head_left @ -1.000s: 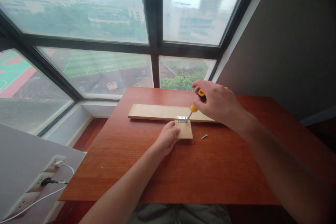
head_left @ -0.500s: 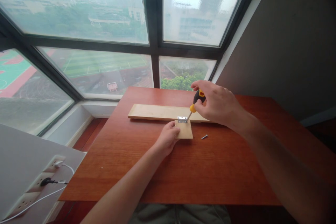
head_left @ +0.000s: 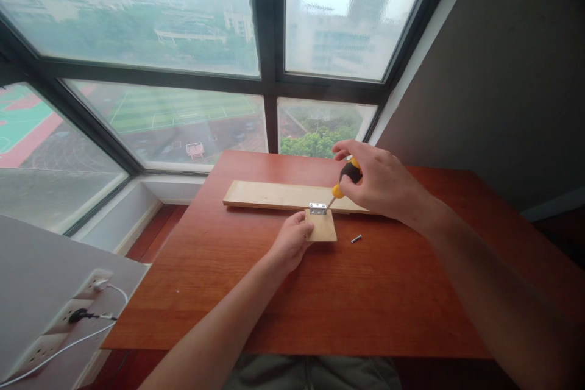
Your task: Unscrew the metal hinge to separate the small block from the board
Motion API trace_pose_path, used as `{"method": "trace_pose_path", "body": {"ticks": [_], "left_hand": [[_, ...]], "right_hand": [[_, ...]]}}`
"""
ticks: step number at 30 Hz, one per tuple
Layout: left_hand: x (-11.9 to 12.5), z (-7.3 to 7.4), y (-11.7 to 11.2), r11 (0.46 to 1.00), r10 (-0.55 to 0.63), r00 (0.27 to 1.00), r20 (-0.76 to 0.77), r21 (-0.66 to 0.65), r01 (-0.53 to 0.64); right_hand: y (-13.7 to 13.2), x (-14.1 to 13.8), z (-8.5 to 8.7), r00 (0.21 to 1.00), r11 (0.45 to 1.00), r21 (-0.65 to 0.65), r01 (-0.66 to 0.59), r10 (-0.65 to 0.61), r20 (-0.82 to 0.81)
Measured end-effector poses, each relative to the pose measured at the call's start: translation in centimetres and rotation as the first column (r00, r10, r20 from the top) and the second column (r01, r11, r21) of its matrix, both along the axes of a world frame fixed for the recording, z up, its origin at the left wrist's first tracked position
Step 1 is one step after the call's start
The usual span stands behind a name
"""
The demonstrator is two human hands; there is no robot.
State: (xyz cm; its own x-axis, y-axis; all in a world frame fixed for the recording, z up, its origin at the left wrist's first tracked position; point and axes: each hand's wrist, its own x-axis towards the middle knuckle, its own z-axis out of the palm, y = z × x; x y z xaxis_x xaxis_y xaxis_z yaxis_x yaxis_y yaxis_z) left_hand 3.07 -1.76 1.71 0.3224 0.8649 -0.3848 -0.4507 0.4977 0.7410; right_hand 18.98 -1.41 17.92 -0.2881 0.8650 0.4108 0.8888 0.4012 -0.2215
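Note:
My right hand (head_left: 379,183) is closed around the yellow and black handle of a screwdriver (head_left: 345,178). Its tip rests on a small metal bracket (head_left: 317,208) where a small square wooden piece (head_left: 323,228) meets a long wooden board (head_left: 283,196). At the left edge of the small wooden piece, my left hand (head_left: 290,244) presses it down with curled fingers. A loose screw (head_left: 356,238) lies on the table just right of the small piece.
The red-brown wooden table (head_left: 365,304) stands against a large window (head_left: 183,42), with a grey wall at the right. A white power strip (head_left: 64,323) with plugged cables sits on a grey surface at the lower left.
My right hand has twisted the screwdriver handle slightly on the spot. The left hand and the wooden pieces have stayed where they were.

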Motion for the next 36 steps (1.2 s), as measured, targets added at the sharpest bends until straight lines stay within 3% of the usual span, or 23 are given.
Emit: {"method": "trace_pose_path", "body": {"ticks": [2,8,23,30,36], "left_hand": [[0.0,0.1,0.0,1.0,0.013,1.0,-0.005,-0.014,-0.014],[0.1,0.2,0.1,0.999,0.022,0.999,-0.025,-0.038,-0.023],[-0.1,1.0,-0.1,1.0,-0.009,1.0,-0.006,-0.006,0.009],[-0.1,0.5,0.1,1.0,-0.006,1.0,-0.01,-0.025,0.006],[-0.1,0.4,0.1,1.0,-0.003,1.0,-0.013,-0.031,0.003]], "right_hand": [[-0.1,0.0,0.0,1.0,1.0,0.006,0.003,-0.003,0.014],[0.0,-0.1,0.3,0.964,0.979,0.045,0.198,-0.203,0.173],[0.4,0.3,-0.1,0.999,0.999,0.034,-0.036,0.036,-0.018],[0.7,-0.2,0.0,0.983,0.99,0.034,0.135,-0.138,0.119],[0.9,0.0,-0.1,0.995,0.996,0.044,0.079,-0.081,0.055]]}}
